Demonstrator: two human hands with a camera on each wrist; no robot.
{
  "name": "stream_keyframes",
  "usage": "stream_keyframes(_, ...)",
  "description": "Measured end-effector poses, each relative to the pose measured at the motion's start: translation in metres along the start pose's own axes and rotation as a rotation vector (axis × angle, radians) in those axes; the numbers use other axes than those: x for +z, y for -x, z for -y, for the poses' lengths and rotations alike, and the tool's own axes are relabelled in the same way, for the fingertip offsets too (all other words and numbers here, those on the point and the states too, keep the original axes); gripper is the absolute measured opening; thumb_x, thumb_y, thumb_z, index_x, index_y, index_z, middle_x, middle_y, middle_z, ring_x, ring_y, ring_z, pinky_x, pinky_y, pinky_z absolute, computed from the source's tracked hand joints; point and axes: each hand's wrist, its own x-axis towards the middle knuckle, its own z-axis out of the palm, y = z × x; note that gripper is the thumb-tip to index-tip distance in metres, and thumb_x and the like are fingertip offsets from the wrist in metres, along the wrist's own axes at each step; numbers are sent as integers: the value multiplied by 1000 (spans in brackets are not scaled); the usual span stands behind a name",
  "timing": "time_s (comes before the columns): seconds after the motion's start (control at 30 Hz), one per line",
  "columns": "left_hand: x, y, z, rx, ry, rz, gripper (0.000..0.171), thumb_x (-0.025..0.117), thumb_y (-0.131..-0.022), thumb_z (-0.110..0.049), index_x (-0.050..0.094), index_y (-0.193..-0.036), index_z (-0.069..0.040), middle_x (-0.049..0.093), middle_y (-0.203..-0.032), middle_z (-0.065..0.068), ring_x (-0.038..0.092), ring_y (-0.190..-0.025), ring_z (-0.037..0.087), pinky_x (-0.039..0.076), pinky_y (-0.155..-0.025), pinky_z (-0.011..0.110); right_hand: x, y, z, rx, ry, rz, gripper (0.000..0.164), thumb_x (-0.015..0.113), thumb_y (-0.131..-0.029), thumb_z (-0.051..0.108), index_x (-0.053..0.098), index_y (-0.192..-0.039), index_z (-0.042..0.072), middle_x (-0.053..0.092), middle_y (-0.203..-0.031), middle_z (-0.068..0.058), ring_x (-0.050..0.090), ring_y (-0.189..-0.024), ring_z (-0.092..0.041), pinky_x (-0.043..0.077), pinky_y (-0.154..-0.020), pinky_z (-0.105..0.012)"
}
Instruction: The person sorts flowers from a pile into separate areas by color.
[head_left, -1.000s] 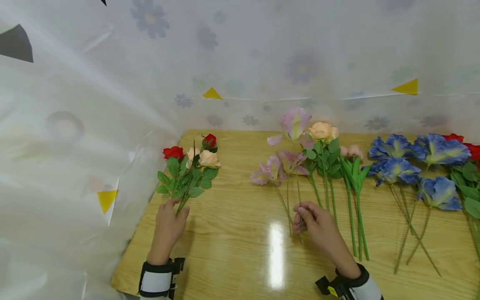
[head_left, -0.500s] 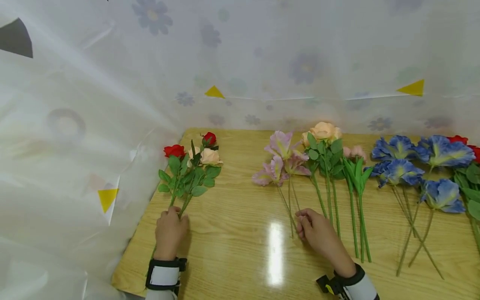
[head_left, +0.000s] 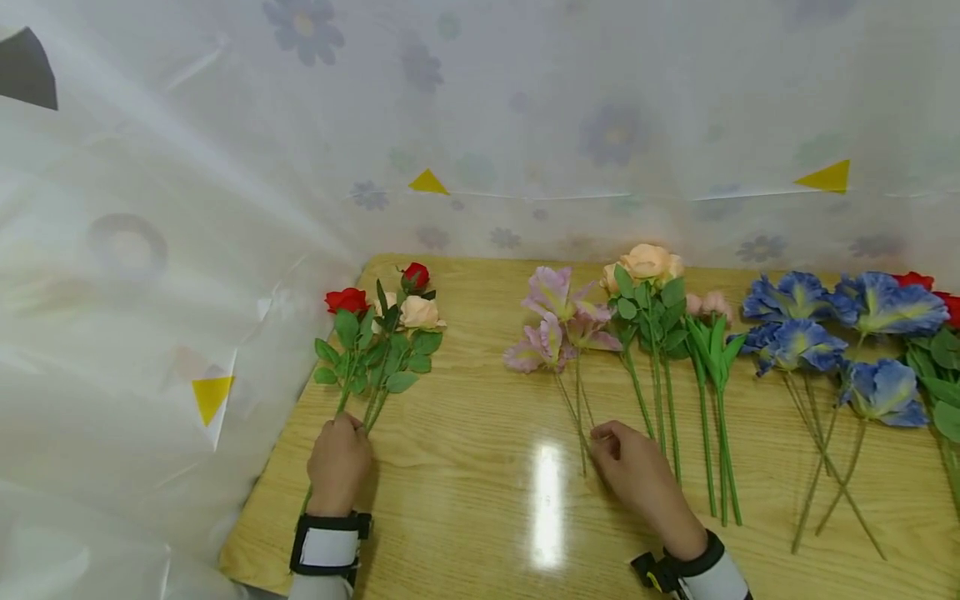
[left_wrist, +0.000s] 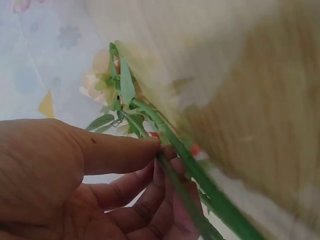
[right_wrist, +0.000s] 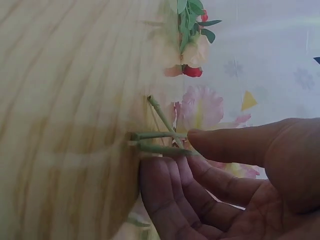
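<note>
At the left of the table, my left hand point(head_left: 340, 467) pinches a rose stem point(left_wrist: 172, 175) between thumb and fingers, with a second green stem alongside. Above this hand lie red roses point(head_left: 347, 301) and cream roses point(head_left: 420, 312) with green leaves. In the middle, my right hand point(head_left: 637, 471) is low over the table, its thumb and fingers around the thin stem point(right_wrist: 162, 149) of a pink ruffled flower point(head_left: 550, 289). More pink blooms point(head_left: 542, 346) lie beside it, their stems crossing. The lower ends of the rose stems are partly hidden by the left hand.
Right of the pink flowers lie peach roses point(head_left: 647, 262), pink tulips point(head_left: 712, 306) with green stems and blue ruffled flowers point(head_left: 798, 343) with crossed stems. More red roses point(head_left: 913, 278) are at the far right. A patterned plastic sheet point(head_left: 510, 108) borders the wooden table point(head_left: 450, 517).
The upper pink flower has come down toward the other pink blooms, with my right hand slightly lower. My left hand has slid nearer along the rose stems.
</note>
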Motion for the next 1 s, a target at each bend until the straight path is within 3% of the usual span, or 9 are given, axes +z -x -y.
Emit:
stream_keyframes(0.27,-4,-4,-5,5,142,107,34,33,-104,-5,55,-120,14,53,-115,37,56,-100,47,51,-72,51,3,1,-2,20,14,-5,24,65,-95,16,69,-114,1,67,-87,-3,55,-69,-11,43,-59,-27)
stream_keyframes(0.4,-3,-7,-7,6,231,98,37,28,-106,-7,53,-123,14,59,-120,35,59,-104,46,51,-75,49,3,1,-1,19,4,-23,25,63,-96,18,68,-114,1,66,-88,-4,56,-69,-11,44,-59,-26)
stream_keyframes(0.57,-1,-6,-10,8,342,-29,41,34,-109,-23,57,-119,8,64,-102,27,63,-81,34,48,-65,38,0,4,1,-17,9,-121,28,61,-98,20,66,-117,0,65,-92,-7,59,-76,-16,46,-62,-29)
stream_keyframes(0.8,-3,-1,-29,70,518,-297,45,39,-108,-36,64,-106,1,56,-76,11,43,-57,13,36,-55,26,0,10,2,-182,41,-408,25,68,-93,12,67,-114,0,61,-90,-10,55,-78,-24,41,-69,-34)
stream_keyframes(0.9,-3,3,-44,108,648,-336,43,38,-108,-35,65,-103,-1,47,-69,6,34,-53,11,32,-53,26,0,12,4,-213,24,-449,23,69,-92,10,66,-113,2,60,-89,-8,52,-77,-21,39,-69,-32)
stream_keyframes(1.0,-1,9,-63,144,787,-312,38,38,-109,-30,64,-101,-2,39,-67,1,29,-50,9,30,-50,26,0,14,8,-236,-14,-452,21,69,-92,7,66,-112,3,59,-89,-7,49,-77,-18,39,-68,-30)
